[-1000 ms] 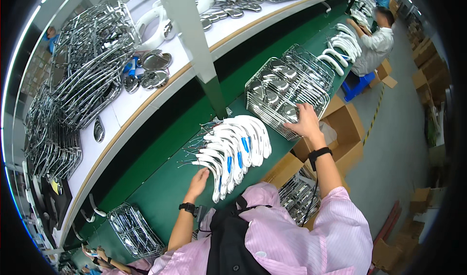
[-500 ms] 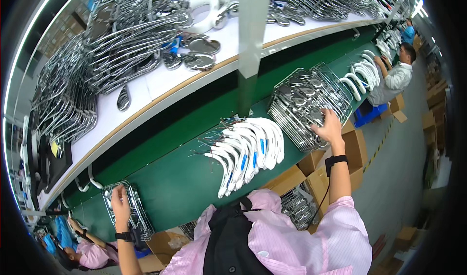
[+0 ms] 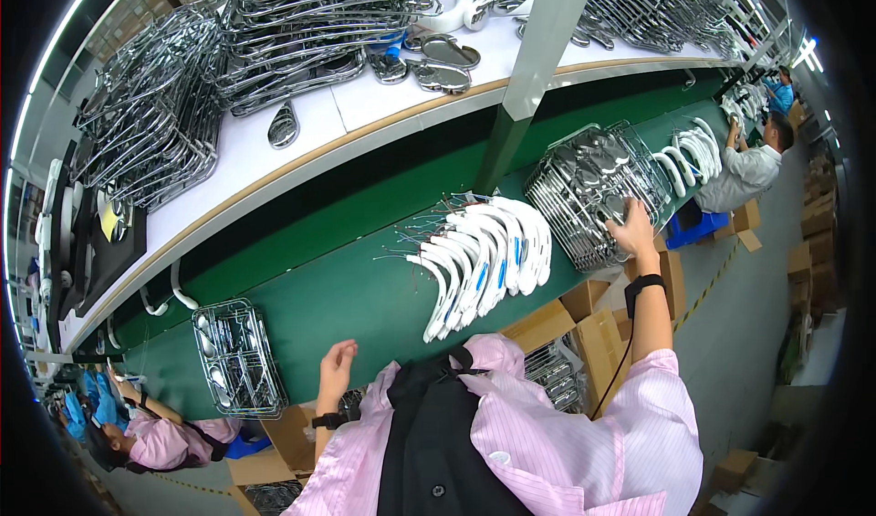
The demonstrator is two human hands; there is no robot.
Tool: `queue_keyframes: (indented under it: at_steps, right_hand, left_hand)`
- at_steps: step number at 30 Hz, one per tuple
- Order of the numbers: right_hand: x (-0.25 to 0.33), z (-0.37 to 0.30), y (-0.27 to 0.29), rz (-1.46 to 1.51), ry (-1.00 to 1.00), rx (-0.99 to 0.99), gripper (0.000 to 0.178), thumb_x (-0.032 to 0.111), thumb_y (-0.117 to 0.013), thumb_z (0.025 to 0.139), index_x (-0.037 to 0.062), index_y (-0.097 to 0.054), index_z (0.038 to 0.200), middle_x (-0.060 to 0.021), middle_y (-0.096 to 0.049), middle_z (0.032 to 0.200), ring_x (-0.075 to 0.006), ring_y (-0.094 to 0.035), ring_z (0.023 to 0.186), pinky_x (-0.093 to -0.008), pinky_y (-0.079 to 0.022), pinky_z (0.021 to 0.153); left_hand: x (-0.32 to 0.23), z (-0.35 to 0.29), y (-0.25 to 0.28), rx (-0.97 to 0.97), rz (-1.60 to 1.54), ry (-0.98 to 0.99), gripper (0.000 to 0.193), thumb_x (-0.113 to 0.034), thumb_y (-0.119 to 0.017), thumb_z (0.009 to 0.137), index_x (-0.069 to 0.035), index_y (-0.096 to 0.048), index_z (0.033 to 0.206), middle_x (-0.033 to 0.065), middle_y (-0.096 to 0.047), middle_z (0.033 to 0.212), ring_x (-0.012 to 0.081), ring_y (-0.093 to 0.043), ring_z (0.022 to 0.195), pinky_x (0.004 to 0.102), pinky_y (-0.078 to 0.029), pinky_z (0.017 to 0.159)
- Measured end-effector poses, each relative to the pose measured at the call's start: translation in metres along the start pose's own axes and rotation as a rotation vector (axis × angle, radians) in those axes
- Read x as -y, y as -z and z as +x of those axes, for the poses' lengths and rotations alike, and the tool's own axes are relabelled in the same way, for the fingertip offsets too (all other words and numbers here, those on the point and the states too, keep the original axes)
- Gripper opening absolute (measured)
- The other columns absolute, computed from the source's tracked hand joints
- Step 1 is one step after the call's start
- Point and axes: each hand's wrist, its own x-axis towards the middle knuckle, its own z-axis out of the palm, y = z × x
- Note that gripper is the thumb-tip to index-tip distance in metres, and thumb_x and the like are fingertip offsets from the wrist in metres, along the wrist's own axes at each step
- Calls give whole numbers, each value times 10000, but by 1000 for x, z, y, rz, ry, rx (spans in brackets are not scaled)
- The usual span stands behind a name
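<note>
Left hand, head view: has left the wire rack (image 3: 266, 370) and now hangs loosely curled with nothing in it (image 3: 338, 368), left of the white handles, so it is free.
Right hand: stays at the basket's (image 3: 553, 208) near edge, right of the handles (image 3: 634, 230); whether its fingers grasp a metal part (image 3: 598, 158) or only rest there, I cannot tell.
White handles: smooth, curved, overlapping on the green table (image 3: 315, 283), with blue strips and thin wires (image 3: 493, 253).
Basket: shiny wire bars, holding glossy rounded metal.
</note>
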Motion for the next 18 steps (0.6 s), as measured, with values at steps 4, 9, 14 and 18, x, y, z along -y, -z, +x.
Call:
queue_keyframes:
  at_steps: [4,9,14,18]
  right_hand:
    - [-24,0,-10,193,-76,127,642,327,-672,681,-27,-525,1195,-213,-554,1078,-361,-566,984,-426,-453,875]
    - [-30,0,-20,261,-77,56,626,354,-616,743,-15,-508,1236,-182,-546,1088,-345,-571,985,-424,-453,867]
    - [-4,-13,10,50,64,5,690,332,-675,642,-16,-528,1218,-168,-529,1046,-352,-520,993,-435,-430,855]
    - [18,-39,62,17,170,-114,685,258,-685,596,-9,-532,1209,-152,-527,1033,-328,-513,983,-417,-421,848]
  left_hand:
    - [-42,40,-2,14,180,-161,284,-212,-528,984,16,-609,1132,111,-676,1034,166,-634,962,294,-482,877]
    - [-112,72,-69,85,153,-372,219,-157,-527,971,-5,-628,1092,127,-683,1024,185,-651,960,298,-497,845]
    - [-197,71,-159,489,504,-787,276,-131,-596,896,-36,-593,1156,142,-624,1070,308,-614,984,364,-482,851]
    - [-250,65,-173,444,557,-974,369,-122,-658,831,-38,-573,1180,145,-602,1112,332,-580,1013,399,-459,883]
